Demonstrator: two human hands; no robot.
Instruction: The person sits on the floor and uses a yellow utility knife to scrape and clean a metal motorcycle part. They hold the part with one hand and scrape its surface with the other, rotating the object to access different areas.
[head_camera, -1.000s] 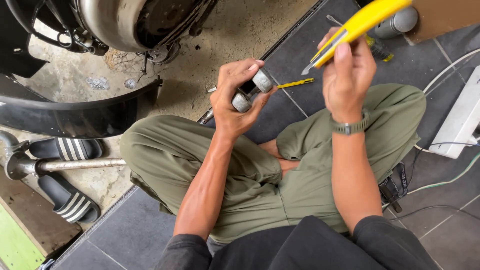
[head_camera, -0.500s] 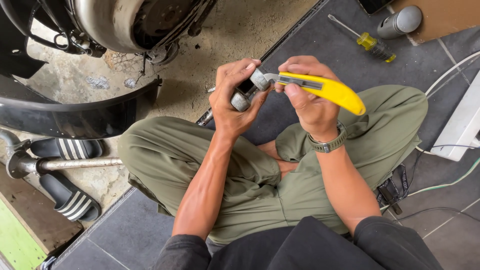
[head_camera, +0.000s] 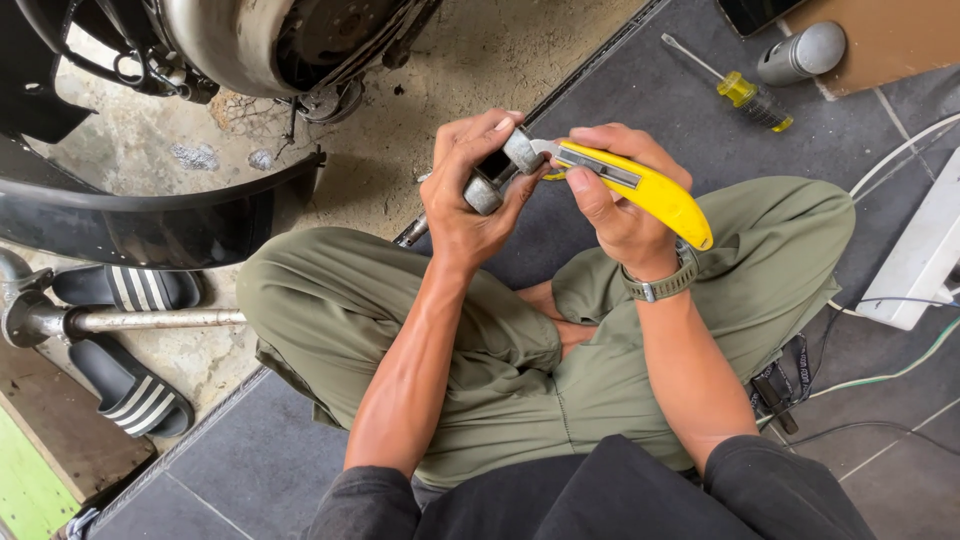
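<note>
Left hand (head_camera: 470, 205) clamped on small grey metal part (head_camera: 502, 170), tilted up for blade access; right hand (head_camera: 615, 195) closed around yellow utility knife (head_camera: 640, 185), tip touching part.

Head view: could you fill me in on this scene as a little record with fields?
Left hand: grips a small part with grey roller ends
Right hand: holds a yellow utility knife, its tip at the part
Posture: seated cross-legged in olive trousers
Wrist: watch on the right arm
Floor, upper right: yellow-handled screwdriver, grey cylinder
Left side: striped sandals, metal rod
</note>
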